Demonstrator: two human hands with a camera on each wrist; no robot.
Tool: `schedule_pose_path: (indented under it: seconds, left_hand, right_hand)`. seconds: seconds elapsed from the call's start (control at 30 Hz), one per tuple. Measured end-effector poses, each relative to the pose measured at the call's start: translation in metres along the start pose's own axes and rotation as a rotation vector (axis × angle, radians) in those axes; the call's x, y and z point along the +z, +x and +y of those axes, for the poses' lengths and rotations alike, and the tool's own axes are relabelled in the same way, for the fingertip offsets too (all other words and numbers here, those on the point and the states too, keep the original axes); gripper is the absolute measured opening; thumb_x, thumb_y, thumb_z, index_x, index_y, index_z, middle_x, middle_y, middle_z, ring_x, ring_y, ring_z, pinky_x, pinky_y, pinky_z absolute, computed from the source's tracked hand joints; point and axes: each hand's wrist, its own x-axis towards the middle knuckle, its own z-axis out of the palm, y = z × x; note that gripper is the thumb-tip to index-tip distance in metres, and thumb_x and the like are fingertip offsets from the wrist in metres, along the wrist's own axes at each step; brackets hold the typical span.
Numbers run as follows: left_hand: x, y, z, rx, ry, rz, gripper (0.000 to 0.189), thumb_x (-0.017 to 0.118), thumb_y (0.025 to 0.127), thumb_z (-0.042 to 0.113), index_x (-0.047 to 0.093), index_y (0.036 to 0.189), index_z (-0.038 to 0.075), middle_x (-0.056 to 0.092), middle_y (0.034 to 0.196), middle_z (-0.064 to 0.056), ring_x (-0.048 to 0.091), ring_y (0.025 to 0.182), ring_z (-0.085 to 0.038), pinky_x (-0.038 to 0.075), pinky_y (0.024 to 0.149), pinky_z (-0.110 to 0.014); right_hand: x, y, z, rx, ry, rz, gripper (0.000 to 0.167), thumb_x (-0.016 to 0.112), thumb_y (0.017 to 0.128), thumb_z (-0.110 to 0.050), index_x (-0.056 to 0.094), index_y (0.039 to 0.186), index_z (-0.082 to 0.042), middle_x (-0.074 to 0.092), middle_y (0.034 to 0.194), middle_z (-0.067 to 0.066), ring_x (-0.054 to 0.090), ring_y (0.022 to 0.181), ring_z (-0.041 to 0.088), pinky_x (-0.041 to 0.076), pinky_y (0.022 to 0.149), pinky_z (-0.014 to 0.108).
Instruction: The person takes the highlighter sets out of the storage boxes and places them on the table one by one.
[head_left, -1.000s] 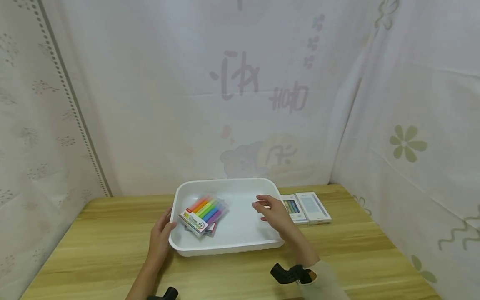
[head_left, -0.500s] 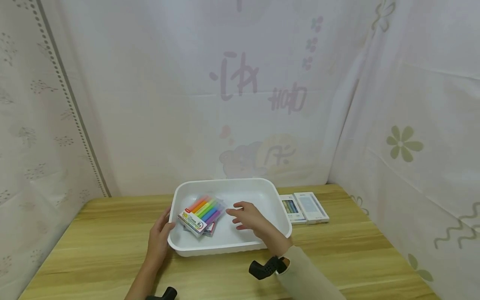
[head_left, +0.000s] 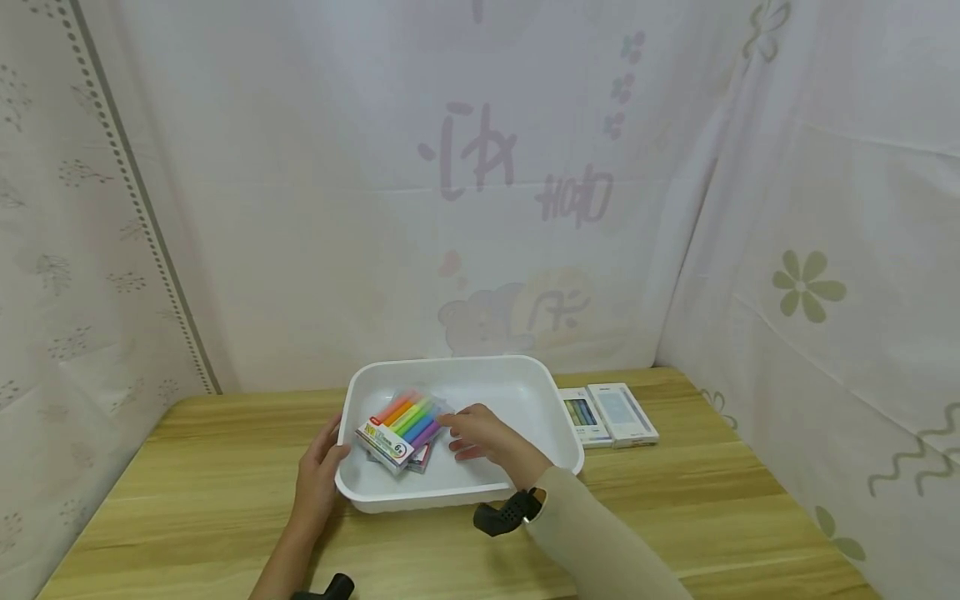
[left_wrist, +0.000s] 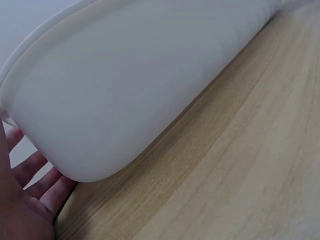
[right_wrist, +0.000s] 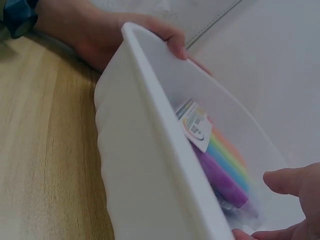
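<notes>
while the left hand (head_left: 318, 473) is gripping the left end of the white tray (head_left: 450, 361), thumb hooking over the rim and fingers lying along the outer wall, the right hand (head_left: 483, 433) is hovering inside the tray, fingers parted and holding nothing. the highlighter pack (head_left: 405, 429) is lying askew in the tray's left half, resting on a second pack (head_left: 422, 460) that is poking out beneath it; whether a right fingertip is touching its purple side, i cannot tell. because the top pack is overlapping the lower one at a slant, it could be sliding off, or both could be lifting together, if the fingers are closing too deep. its clear sleeve is looking slick, so an edge pinch may be slipping. if the left hand is pushing hard, the tray could be scooting against the two flat boxes (head_left: 622, 415) just beside its right end.
</notes>
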Motion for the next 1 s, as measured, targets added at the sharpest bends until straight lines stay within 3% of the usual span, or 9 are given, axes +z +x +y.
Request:
schedule_pose_path:
  seconds: [0.2, 0.43, 0.77, 1.0]
  left_hand:
    - [0.000, 0.001, -0.001, -0.001, -0.004, -0.002, 0.056, 0.045, 0.103, 0.012, 0.036, 0.158, 0.017, 0.040, 0.160, -0.021, 0.048, 0.140, -0.039, 0.050, 0.092, -0.018]
    - [0.001, 0.002, -0.002, -0.013, -0.004, 0.000, 0.056, 0.044, 0.102, 0.012, 0.038, 0.157, 0.019, 0.043, 0.158, -0.020, 0.048, 0.138, -0.036, 0.049, 0.088, -0.013]
    - [0.001, 0.001, 0.000, -0.024, -0.016, -0.001, 0.055, 0.044, 0.102, 0.014, 0.038, 0.157, 0.021, 0.043, 0.157, -0.022, 0.051, 0.136, -0.039, 0.052, 0.088, -0.018]
    - [0.002, 0.001, -0.001, -0.007, 0.004, 0.015, 0.055, 0.045, 0.102, 0.013, 0.039, 0.156, 0.018, 0.045, 0.156, -0.022, 0.051, 0.135, -0.039, 0.052, 0.090, -0.020]
  right_hand:
    - [0.004, 0.011, 0.000, 0.071, 0.087, 0.016, 0.065, 0.069, 0.093, -0.032, 0.044, 0.136, 0.009, 0.065, 0.112, 0.018, 0.066, 0.079, 0.017, 0.060, 0.067, 0.027]
    - [0.007, 0.018, 0.000, 0.126, 0.100, 0.030, 0.053, 0.069, 0.093, -0.034, 0.053, 0.126, 0.005, 0.070, 0.100, 0.013, 0.065, 0.072, 0.015, 0.060, 0.066, 0.026]
    - [0.013, 0.015, -0.005, 0.130, 0.097, 0.027, 0.052, 0.069, 0.094, -0.032, 0.045, 0.125, 0.002, 0.066, 0.085, 0.009, 0.063, 0.063, 0.014, 0.059, 0.059, 0.026]
    - [0.016, 0.012, -0.005, 0.122, 0.059, 0.053, 0.043, 0.069, 0.095, -0.027, 0.049, 0.120, 0.003, 0.065, 0.080, 0.005, 0.059, 0.057, 0.010, 0.055, 0.053, 0.022]
